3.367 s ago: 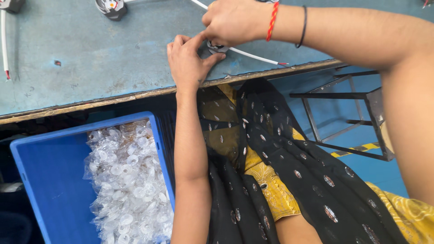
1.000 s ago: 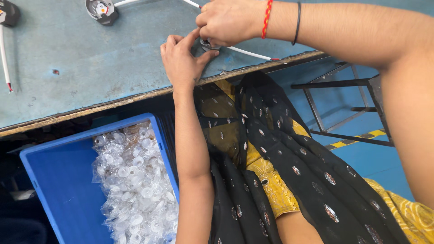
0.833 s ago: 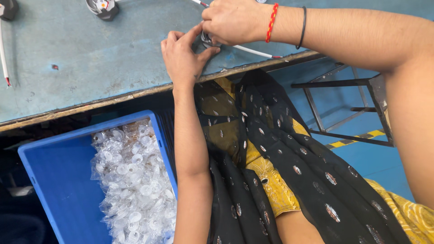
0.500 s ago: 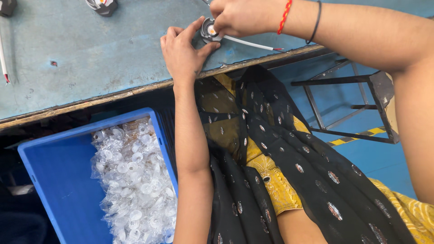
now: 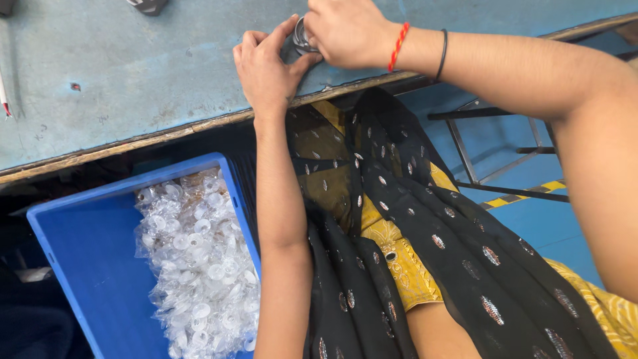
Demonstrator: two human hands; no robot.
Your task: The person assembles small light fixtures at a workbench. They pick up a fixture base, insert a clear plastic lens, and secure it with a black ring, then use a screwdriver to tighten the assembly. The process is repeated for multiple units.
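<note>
Both my hands meet at the near edge of a worn blue-grey worktable. My left hand rests on the tabletop with thumb and fingers curled around a small round metal part. My right hand, with a red thread and a black band on the wrist, closes over the same part from the right and hides most of it. Any wire attached to the part is hidden.
A blue plastic bin below the table edge holds a bag of several small clear plastic caps. A dark metal stool frame stands on the blue floor at right. Another small part lies at the table's far edge.
The view has shifted, so hands and table sit higher in frame. The white wire trailing from the part is no longer visible; both hands stay on the part.
</note>
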